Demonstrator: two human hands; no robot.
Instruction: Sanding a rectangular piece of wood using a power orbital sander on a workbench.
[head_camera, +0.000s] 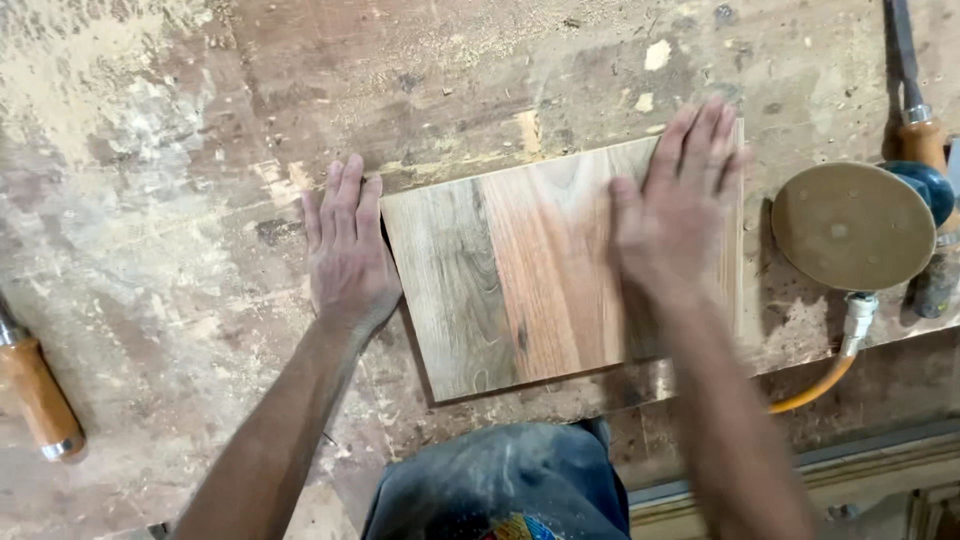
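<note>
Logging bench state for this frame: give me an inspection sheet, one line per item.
Surface: worn wooden workbench, stained and dusted with sawdust and chips.
Job's things: flat rectangular wood panel, grey-brown and reddish boards joined, lying flat on the bench.
Clutter: round disc sander lying pad-up right of the panel; wooden-handled tool at the left edge; another wooden-handled tool at the top right.
Grippers: left hand flat on the bench against the panel's left edge; right hand flat on the panel's right part, blurred.
Cables: orange hose running from the sander off the bench edge.
Surroundings: person's dusty dark clothing below; bench front edge at the lower right.
</note>
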